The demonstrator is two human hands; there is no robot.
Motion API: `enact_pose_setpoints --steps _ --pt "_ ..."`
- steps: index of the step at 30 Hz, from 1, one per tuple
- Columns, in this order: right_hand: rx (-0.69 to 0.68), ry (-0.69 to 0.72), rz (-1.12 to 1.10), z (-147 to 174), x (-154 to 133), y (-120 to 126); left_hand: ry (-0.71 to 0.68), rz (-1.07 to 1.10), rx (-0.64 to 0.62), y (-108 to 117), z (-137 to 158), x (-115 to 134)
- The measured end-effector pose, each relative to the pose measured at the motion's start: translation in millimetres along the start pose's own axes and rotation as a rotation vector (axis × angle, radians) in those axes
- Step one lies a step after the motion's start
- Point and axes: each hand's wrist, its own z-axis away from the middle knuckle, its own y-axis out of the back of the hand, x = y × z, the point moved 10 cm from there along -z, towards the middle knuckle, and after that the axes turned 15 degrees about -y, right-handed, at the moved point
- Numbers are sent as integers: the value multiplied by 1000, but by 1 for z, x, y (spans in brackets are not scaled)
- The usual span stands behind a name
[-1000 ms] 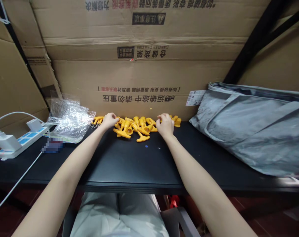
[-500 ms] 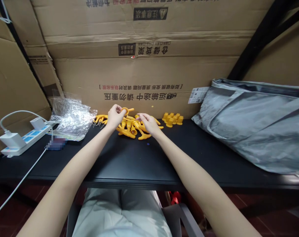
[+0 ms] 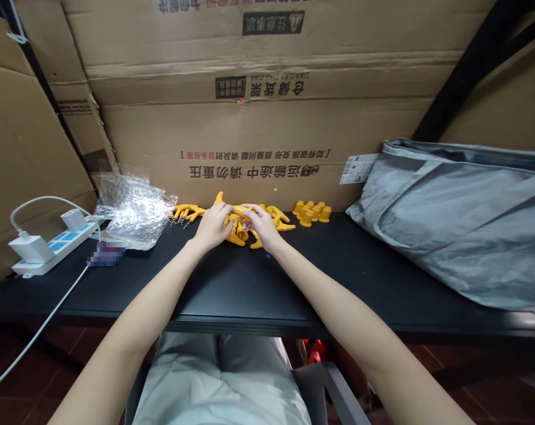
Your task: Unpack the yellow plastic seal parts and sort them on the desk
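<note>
My left hand (image 3: 213,227) is closed around a yellow plastic piece (image 3: 220,198), whose rounded end sticks up above the knuckles. From the other side, the fingers of my right hand (image 3: 263,227) pinch the same piece near its bar. Both hands meet just over a heap of similar yellow plastic parts (image 3: 236,239), some branched like antlers, some with a hollow round end. The fingers partly cover the heap and the held piece. On the left lie more branched yellow parts (image 3: 186,211) with small metal-looking coils by them.
Several yellow cup-shaped caps (image 3: 311,212) stand at the back right. A grey fabric bag (image 3: 453,230) fills the table's right side. Clear plastic wrapping (image 3: 134,206), a power strip (image 3: 57,248) and a white cable lie left. Cardboard (image 3: 258,130) walls the back.
My left hand has turned the yellow piece and brought it right, lower over the heap. My right hand has closed in from the right and now touches it. The view has shifted slightly.
</note>
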Motion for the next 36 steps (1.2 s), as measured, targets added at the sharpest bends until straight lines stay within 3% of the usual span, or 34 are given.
enact_pose_setpoints --steps 5,11,14,19,23,29,36 --pt "2 19 -4 0 -7 7 166 -245 51 21 10 -28" --pt "-43 34 106 -3 -6 9 198 -165 -72 3 18 -39" --pt "-25 110 319 -1 -9 11 206 -182 -94 3 18 -39" --pt "88 389 848 8 -24 9 229 -195 -109 6 19 -39" --pt "139 512 1124 14 -28 2 237 -183 -134 2 21 -39" --pt "253 653 1263 30 -41 -5 263 -207 -138 2 20 -39" --pt "215 664 1331 29 -33 -12 271 -228 -157 0 20 -35"
